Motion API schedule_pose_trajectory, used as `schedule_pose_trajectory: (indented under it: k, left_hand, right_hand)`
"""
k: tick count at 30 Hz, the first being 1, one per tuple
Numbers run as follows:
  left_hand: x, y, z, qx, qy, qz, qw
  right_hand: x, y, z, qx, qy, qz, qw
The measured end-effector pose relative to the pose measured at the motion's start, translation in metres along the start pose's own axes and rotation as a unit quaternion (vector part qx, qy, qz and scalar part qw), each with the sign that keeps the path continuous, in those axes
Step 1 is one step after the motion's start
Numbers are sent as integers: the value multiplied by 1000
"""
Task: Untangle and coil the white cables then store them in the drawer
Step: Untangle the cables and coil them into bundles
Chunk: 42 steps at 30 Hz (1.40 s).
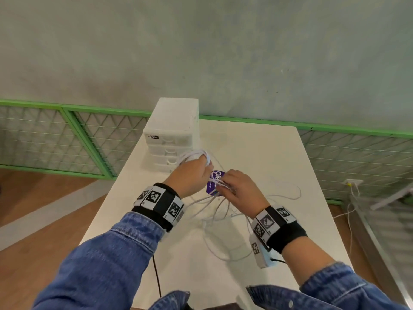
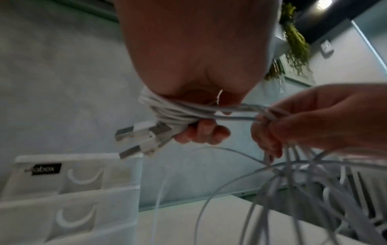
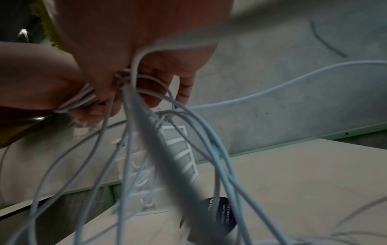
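Head view looks down; wrist views look up close, sharing the cables (image 1: pixel 223 211).

cables (image 1: pixel 225 211): smooth white plastic sheath, metal plug tips
drawer unit (image 1: pixel 172 133): translucent white plastic, matt
surface (image 1: pixel 268 157): smooth matt white
sleeves (image 1: pixel 107 260): blue denim cloth
floor (image 1: pixel 33 198): wood

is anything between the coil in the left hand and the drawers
Nothing stands between the coil in the left hand and the drawer unit just behind it, but all visible drawers are shut, and loose strands run to the right hand.
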State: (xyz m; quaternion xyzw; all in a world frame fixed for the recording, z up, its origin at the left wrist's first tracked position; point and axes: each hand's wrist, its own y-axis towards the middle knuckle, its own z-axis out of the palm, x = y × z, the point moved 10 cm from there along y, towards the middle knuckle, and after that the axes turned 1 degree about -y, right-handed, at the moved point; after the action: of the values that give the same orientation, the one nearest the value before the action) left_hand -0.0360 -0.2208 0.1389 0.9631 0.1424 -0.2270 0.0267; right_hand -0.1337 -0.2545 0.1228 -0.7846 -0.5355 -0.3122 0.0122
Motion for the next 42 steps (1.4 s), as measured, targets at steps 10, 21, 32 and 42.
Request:
schedule_pose_trajectory:
  k: [10, 21, 32, 42]
  left_hand:
    - [-12, -12, 36, 110, -29, 35, 993]
    - [15, -23, 34, 80, -108, -24, 991]
    - [28, -22, 32, 40, -65, -1, 997]
    - [-1, -19, 23, -5, 9, 99, 995]
  right_hand:
    - [-35, -13, -3, -20, 87, 90, 992]
    - [-67, -26, -20, -96, 124, 174, 972]
    - [-114, -46, -27, -79, -5, 348, 934]
    - [-22, -7, 10, 85, 38, 64, 994]
